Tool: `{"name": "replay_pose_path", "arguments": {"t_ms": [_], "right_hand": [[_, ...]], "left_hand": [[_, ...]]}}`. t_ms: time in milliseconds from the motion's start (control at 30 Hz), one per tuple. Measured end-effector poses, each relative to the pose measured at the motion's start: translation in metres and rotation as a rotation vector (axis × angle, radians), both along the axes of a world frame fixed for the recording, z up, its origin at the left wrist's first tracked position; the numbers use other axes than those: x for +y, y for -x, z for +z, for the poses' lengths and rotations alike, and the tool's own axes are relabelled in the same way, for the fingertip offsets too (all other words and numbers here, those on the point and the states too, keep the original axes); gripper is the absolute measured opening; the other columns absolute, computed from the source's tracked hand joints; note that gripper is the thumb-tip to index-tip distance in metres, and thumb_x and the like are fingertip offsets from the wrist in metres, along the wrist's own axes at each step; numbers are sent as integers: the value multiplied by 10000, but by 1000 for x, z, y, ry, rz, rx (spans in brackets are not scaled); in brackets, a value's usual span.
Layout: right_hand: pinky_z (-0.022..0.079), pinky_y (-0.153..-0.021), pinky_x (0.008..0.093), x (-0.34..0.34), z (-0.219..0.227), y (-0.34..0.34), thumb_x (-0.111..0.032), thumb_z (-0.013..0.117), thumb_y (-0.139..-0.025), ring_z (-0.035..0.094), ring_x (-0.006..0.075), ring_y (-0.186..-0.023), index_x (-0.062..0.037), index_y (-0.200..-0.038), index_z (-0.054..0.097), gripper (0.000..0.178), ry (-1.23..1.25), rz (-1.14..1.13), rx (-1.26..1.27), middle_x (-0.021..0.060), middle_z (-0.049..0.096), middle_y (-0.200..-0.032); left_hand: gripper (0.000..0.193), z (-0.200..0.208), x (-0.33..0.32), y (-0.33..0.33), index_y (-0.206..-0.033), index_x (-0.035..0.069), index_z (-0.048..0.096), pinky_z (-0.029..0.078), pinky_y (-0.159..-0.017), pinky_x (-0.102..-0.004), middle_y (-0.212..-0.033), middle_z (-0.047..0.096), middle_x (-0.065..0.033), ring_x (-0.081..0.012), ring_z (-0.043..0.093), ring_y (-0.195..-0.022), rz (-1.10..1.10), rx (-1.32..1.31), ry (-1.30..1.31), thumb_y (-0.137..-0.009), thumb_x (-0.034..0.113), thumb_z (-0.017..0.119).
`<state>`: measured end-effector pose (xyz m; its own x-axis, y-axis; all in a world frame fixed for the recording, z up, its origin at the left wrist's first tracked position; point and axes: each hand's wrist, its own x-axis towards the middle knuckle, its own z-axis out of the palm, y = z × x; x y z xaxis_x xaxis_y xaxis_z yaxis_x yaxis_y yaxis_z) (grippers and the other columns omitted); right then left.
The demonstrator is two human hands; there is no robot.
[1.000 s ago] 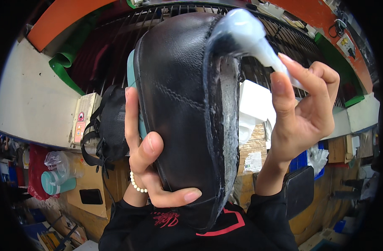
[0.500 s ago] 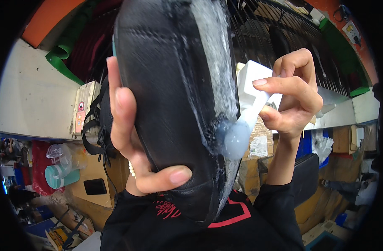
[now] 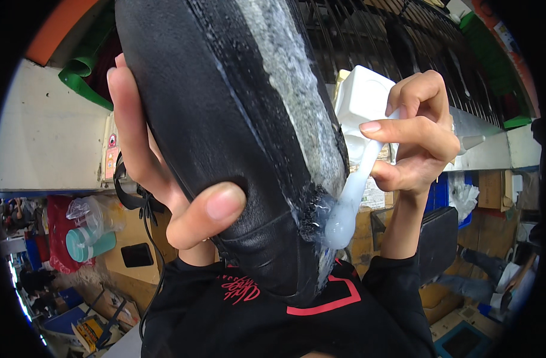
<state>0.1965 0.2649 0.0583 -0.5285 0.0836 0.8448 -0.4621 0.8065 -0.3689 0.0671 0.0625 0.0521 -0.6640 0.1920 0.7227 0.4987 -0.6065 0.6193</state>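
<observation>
A black leather shoe upper (image 3: 195,119) without an outsole fills the middle of the view, tilted, its toe low toward my chest. My left hand (image 3: 159,161) is wrapped round it, thumb pressed on the leather and fingers on the far left side. Along its right side runs a rough grey-white band (image 3: 291,89), wet and shiny in places. My right hand (image 3: 419,131) pinches the thin end of a white-handled brush (image 3: 350,203). Its thick end is coated in milky glue, and the dark bristles touch the shoe's edge near the band.
Beyond my right hand sits a white plastic container (image 3: 365,92). Dark metal bars (image 3: 368,36) span the far side, between pale ledges (image 3: 52,131). To the left lie a phone (image 3: 137,255) on cardboard and a turquoise container (image 3: 91,244). A white nozzle (image 3: 473,143) shows at right.
The shoe has tilted and shifted left with my left hand, showing more of the grey-white band. The brush has moved slightly down along the edge, its handle steeper.
</observation>
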Motion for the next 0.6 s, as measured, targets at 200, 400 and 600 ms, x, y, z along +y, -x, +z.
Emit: {"name": "replay_pose_path", "arguments": {"t_ms": [200, 400, 600], "right_hand": [[360, -657, 289, -2, -4, -4, -535, 897, -592, 488, 177, -792, -141, -858, 822, 481, 14, 34, -2, 9, 440, -862], [350, -655, 285, -10, -8, -11, -528, 896, -624, 485, 171, -778, -141, -860, 814, 461, -1, 102, -3, 10, 427, -860], [371, -671, 280, -23, -17, -7, -332, 900, -594, 477, 157, -789, -80, -875, 804, 390, 250, -48, -64, 21, 446, -872]], "left_hand": [[885, 23, 1, -11, -1614, 47, 116, 268, -1221, -437, -1621, 282, -199, -314, 368, -1454, 118, -71, 146, -870, 267, 542], [898, 18, 10, -2, -1538, -20, 322, 268, -1226, -426, -1559, 379, -242, -311, 427, -1411, 158, -163, -27, -728, 190, 648], [587, -9, 15, 39, -1370, 30, 471, 342, -1187, -484, -1501, 405, -315, -390, 458, -1379, 370, 402, -55, -852, 193, 694]]}}
